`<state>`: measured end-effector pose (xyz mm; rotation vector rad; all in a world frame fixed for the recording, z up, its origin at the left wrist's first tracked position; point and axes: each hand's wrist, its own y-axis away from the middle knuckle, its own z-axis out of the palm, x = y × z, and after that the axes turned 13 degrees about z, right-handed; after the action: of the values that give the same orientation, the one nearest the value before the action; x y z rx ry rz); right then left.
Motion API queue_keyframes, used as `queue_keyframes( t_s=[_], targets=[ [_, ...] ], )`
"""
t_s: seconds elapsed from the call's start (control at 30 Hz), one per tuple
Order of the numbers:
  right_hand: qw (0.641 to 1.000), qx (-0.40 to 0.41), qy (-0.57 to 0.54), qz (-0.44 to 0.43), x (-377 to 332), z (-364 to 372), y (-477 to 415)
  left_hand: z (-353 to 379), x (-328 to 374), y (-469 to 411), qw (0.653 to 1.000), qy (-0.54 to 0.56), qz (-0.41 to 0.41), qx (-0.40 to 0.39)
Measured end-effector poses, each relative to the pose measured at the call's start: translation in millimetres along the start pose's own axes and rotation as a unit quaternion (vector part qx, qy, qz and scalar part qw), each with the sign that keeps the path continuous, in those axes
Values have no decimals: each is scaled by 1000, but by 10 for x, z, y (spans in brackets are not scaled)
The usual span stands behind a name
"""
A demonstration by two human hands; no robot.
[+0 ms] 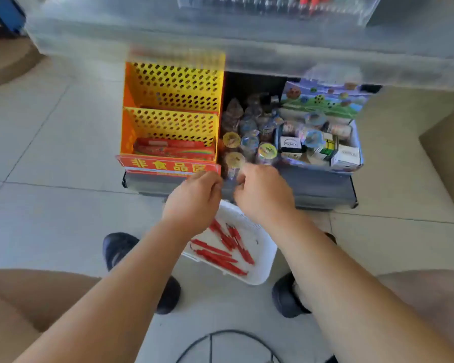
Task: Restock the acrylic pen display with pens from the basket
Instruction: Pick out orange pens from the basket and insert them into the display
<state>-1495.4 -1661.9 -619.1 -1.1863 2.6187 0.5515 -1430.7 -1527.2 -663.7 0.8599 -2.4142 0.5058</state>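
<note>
Red pens (222,248) beneath two curled grips (194,199) (264,195)

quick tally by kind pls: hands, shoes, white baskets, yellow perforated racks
bare hands: 2 (left hand, right hand)
dark shoes: 2 (left shoe, right shoe)
white plastic basket: 1
yellow perforated rack: 1
total: 6
</note>
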Motion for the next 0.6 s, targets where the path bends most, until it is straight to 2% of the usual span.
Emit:
queue_keyframes(
  t_s=[0.1, 0.27, 0.43, 0.6],
  targets=[
    [998, -68, 4, -5, 108, 404, -23, 282, -255, 286, 996, -26, -47, -77],
    [991, -131, 20, 4, 279, 944, -72, 714, -535, 536, 975, -39, -90, -198],
    [979, -197, -27, 34, 455, 1295, -151, 986, -651, 424, 968, -36, -113, -222],
    [966, -231, -61, 97, 568, 1656, -280, 1186, -727, 312, 967, 4, -169, -192]
  ],
)
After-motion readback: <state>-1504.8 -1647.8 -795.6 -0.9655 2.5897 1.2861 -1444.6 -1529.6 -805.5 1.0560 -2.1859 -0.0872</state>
